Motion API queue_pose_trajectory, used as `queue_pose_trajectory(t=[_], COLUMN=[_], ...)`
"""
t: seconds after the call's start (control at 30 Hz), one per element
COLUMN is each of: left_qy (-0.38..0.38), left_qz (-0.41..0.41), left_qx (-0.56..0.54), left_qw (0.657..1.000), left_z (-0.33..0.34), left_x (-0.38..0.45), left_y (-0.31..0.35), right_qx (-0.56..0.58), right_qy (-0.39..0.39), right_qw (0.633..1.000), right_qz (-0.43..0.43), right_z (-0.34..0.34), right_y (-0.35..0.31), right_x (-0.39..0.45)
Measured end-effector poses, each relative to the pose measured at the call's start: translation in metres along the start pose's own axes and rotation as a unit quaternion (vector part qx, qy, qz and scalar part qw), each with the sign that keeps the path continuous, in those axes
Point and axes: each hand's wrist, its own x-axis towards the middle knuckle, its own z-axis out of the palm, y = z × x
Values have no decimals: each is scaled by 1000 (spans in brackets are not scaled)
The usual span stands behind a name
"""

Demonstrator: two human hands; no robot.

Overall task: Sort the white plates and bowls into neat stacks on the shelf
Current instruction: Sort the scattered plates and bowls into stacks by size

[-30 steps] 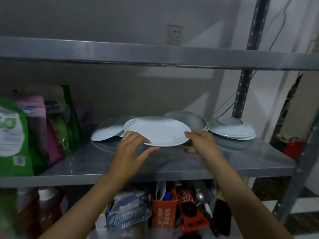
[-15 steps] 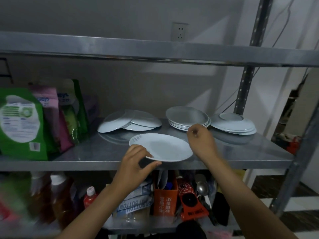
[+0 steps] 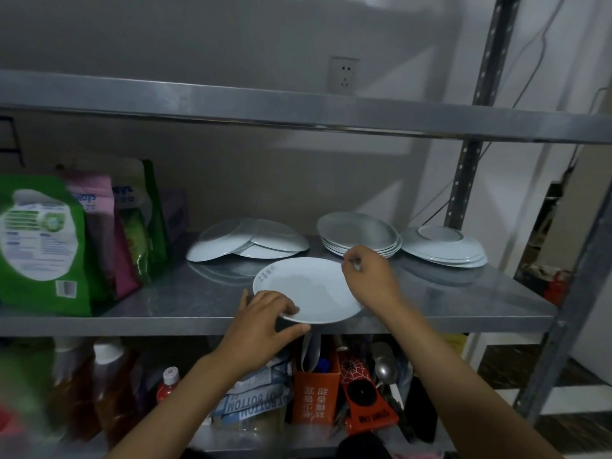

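1. Grip, left: the plate (image 3: 308, 289) is held at its near-left rim by the left hand (image 3: 261, 323), with fingers curled over the top of the rim and the thumb extended under the front edge.
2. Grip, right: the far-right rim is met by the right hand (image 3: 371, 276), fingers curled. Whether the rim is pinched or only steadied cannot be told, because the fingertips are hidden behind the knuckles.
3. Position: the plate is located at the front of the shelf (image 3: 463, 306), face up, with its near edge projecting past the shelf lip. Whether its base rests fully on the metal cannot be told.
4. Surroundings: behind it, 3 groups of white plates are seen: a loose fan (image 3: 245, 241) at the left, a tidy stack (image 3: 359, 233) in the middle, and an upturned stack (image 3: 443, 246) at the right. Bags (image 3: 46, 240) are stood at the far left.
5. Risk, overhang: if the left hand is released here, the plate is judged liable to tip off the lip, because part of it is unsupported.
6. Risk, contact: the right knuckles are just beside the tidy stack; that stack may be knocked out of line by a careless lift.
7. Risk, slip: glazed ware on smooth metal is judged likely to slide under a light push.
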Motion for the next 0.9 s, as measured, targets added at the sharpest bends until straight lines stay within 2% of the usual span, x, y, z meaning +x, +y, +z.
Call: queue_pose_trajectory(t=[0.4,0.57,0.67,0.77,0.9], left_qy=[-98,-58,1,52,82], left_qz=[-27,-34,-36,-61,-92], left_qx=[39,9,-16,-43,-46], left_qw=[994,998,999,996,991], left_z=[-14,-19,-22,-26,-35], left_x=[11,22,31,39,46], left_y=[7,-2,-21,-37,-55], right_qx=[-36,-52,-61,-58,-66], right_qy=[-48,-53,-59,-58,-64], right_qw=[997,996,995,996,994], right_qz=[-42,-38,-45,-47,-59], right_z=[10,14,18,20,31], right_y=[-9,-5,-4,-5,-12], right_x=[10,13,15,20,26])
